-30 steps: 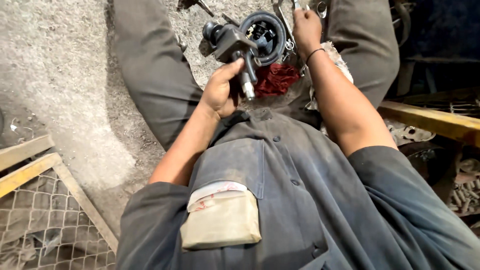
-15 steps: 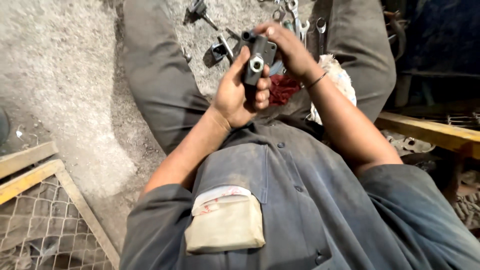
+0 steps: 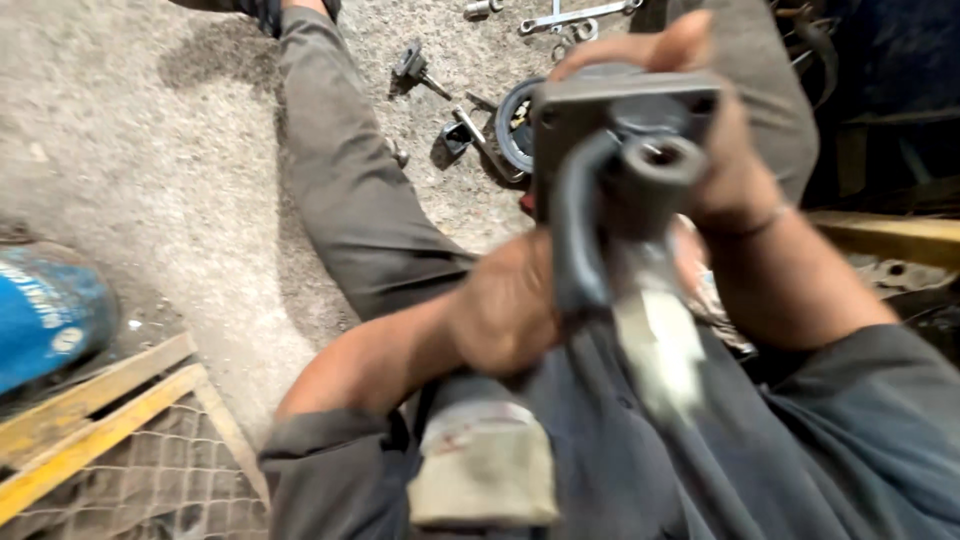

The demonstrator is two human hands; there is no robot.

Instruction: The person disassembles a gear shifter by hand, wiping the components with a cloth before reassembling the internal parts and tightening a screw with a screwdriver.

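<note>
I hold a dark grey metal part [image 3: 620, 150] close to the camera: a square flange with a round hollow boss and a curved bar, and a pale shaft [image 3: 655, 340] pointing down toward me. My left hand [image 3: 505, 310] grips its lower end. My right hand [image 3: 720, 130] wraps the flange from behind, fingertips over its top edge. The picture is blurred by motion. I sit on the concrete floor [image 3: 180, 170] with my legs stretched out.
Loose parts lie on the floor between my legs: a round black housing [image 3: 515, 125], small metal pieces [image 3: 415, 68], a spanner [image 3: 580, 15]. A blue drum [image 3: 45, 315] and a yellow-framed mesh panel [image 3: 110, 440] are at left. A yellow beam [image 3: 890, 235] runs at right.
Both hands have lifted the metal part from near the floor up close to the camera, and it now fills the middle of the view. The round housing stayed on the floor.
</note>
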